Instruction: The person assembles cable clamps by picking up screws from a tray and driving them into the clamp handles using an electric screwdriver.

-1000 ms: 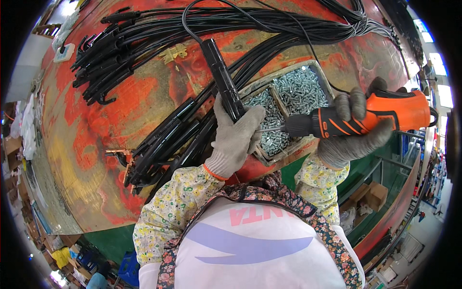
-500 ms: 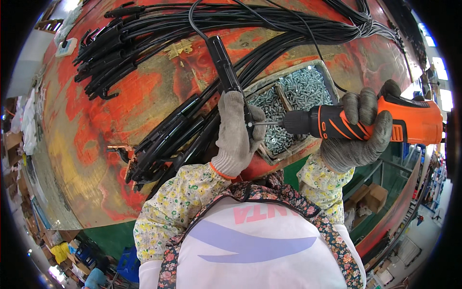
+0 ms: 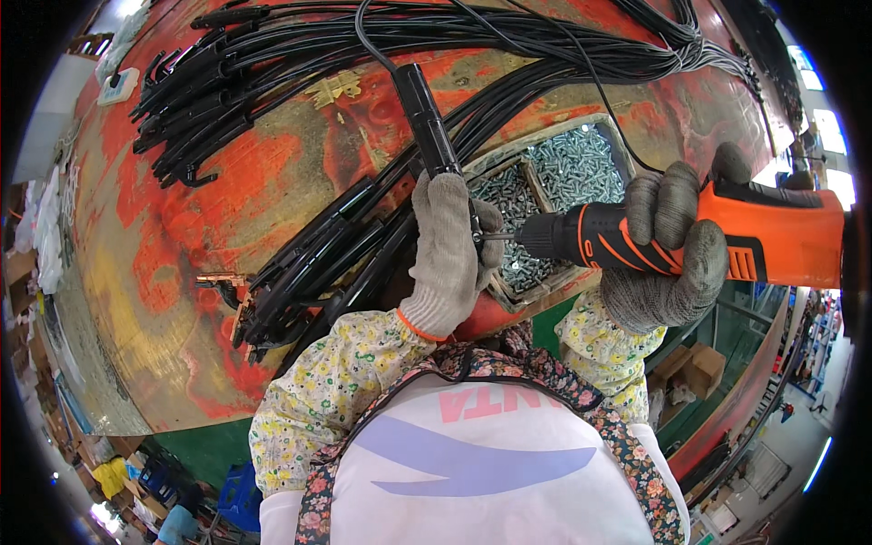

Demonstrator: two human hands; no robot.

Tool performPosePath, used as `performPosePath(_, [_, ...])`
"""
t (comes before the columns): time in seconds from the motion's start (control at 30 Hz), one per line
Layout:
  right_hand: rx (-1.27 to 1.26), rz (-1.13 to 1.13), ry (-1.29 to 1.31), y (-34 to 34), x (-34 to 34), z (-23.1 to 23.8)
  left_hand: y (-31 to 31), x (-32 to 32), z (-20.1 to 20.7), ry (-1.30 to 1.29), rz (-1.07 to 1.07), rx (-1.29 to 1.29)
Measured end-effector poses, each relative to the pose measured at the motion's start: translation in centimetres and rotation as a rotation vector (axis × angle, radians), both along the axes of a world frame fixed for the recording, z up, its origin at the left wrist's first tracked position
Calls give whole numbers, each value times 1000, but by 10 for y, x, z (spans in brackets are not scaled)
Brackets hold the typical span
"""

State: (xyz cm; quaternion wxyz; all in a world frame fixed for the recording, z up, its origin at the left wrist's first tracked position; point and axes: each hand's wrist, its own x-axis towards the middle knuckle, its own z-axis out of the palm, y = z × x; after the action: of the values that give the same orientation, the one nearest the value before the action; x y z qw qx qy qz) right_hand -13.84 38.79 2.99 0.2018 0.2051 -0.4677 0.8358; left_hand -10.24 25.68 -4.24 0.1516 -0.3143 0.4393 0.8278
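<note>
My left hand [image 3: 447, 245], in a light grey knit glove, is closed round a black plastic handle with a cable [image 3: 422, 118] running from its far end. My right hand [image 3: 668, 250], in a darker grey glove, grips an orange and black power screwdriver [image 3: 772, 232]. Its thin bit points left and meets the side of the handle between my left fingers. The exact contact at the tip is partly hidden by those fingers. Just beyond the driver stands a divided tray [image 3: 627, 145] full of small silvery screws [image 3: 577, 168].
Several similar black handles [image 3: 313, 245] lie left of my left hand, near a copper-coloured metal part [image 3: 227, 283]. More handles with bundled black cables [image 3: 300, 59] stretch across the far side of the red, worn table [image 3: 163, 363]. A small white device [image 3: 118, 86] sits at the far left.
The driver has shifted slightly left, toward the handle, and less of its bit shows. Its rear end has dipped a little nearer to me. My left hand stays almost in place.
</note>
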Motion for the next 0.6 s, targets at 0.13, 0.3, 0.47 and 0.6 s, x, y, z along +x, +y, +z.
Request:
performPosePath(0.13, [33,118,-9,-15,-5,13,0,0,4,-151,12,23])
performPosePath(0.3, [74,208,-71,-26,-8,15,-1,-2,1,-110,38,54])
performPosePath(0.47, [163,190,-130,-20,-3,15,-3,-3,3,-165,-18,108])
performPosePath(0.6, [110,111,-80,2,-5,1,5,-9,18,-231,90,44])
